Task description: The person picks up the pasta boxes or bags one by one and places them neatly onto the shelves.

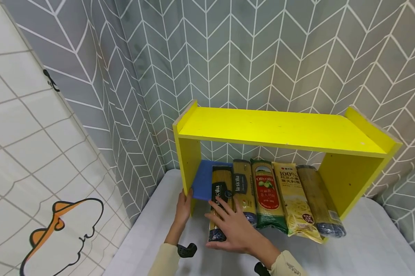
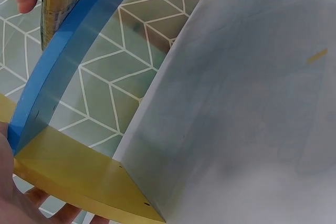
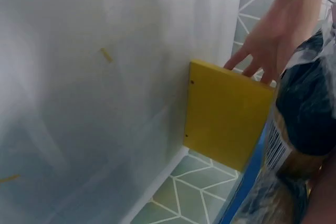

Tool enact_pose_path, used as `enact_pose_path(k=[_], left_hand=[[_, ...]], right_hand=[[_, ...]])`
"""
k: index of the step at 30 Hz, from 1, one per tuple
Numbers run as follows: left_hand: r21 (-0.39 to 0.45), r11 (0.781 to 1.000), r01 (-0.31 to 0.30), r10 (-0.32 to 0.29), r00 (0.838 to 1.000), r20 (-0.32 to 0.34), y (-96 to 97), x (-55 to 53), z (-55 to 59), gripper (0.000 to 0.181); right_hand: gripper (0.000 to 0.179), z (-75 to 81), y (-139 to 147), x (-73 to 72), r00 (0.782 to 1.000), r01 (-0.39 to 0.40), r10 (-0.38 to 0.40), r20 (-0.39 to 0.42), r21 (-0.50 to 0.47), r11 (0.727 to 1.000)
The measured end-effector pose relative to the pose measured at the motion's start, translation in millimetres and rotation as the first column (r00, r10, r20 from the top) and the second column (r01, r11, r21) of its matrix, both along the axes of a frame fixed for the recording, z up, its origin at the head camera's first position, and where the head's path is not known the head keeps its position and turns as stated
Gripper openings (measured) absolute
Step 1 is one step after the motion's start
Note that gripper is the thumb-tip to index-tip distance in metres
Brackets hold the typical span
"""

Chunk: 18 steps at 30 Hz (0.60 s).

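My left hand point(image 1: 182, 209) grips the front edge of the left side panel point(image 1: 189, 161) of a yellow shelf, beside a blue board point(image 1: 203, 182). In the left wrist view its fingers lie outside the yellow panel point(image 2: 89, 171), with the thumb side by the blue board point(image 2: 58, 51). Spread fairly straight, the fingers of my right hand point(image 1: 236, 230) rest on the leftmost spaghetti pack point(image 1: 222, 180), which has a black label and lies on the blue board. The right wrist view shows this pack's dark end point(image 3: 307, 98) close up.
To the right lie another black-labelled pasta pack point(image 1: 241, 174), a red-labelled Olivoila pack point(image 1: 267, 188), a yellow pack point(image 1: 292, 191) and a plain pack point(image 1: 319, 199). Above them spans the yellow top board point(image 1: 269, 124). A white-covered table point(image 1: 152, 230) and patterned curtain point(image 1: 228, 57) surround the shelf.
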<state>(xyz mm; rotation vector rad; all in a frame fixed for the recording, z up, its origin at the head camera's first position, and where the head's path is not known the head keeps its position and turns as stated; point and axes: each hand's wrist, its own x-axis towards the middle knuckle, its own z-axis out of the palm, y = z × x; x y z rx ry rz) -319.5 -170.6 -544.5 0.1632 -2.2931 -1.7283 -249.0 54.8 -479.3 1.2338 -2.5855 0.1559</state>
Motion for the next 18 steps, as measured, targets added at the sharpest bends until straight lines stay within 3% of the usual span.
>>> enact_pose_path(k=[4, 10, 14, 18], left_hand=[[0.001, 1.000, -0.007, 0.007, 1.000, 0.014, 0.4, 0.2, 0.4, 0.050], [-0.001, 1.000, -0.008, 0.008, 1.000, 0.012, 0.4, 0.5, 0.5, 0.050], [0.003, 1.000, -0.012, 0.012, 1.000, 0.021, 0.4, 1.7, 0.0, 0.051], [0.010, 1.000, -0.008, 0.008, 1.000, 0.022, 1.4, 1.9, -0.4, 0.050]], right_hand=[[0.076, 1.9, 3.1, -1.9, 0.999, -0.044, 0.044, 0.014, 0.022, 0.999], [0.069, 2.5, -0.6, -1.0, 1.000, -0.001, 0.001, 0.003, 0.033, 0.999], [0.063, 1.2, -5.8, -1.5, 0.997, 0.044, -0.043, -0.069, 0.015, 0.999], [0.066, -1.1, -9.6, -2.3, 0.980, 0.121, -0.119, -0.158, 0.007, 0.993]])
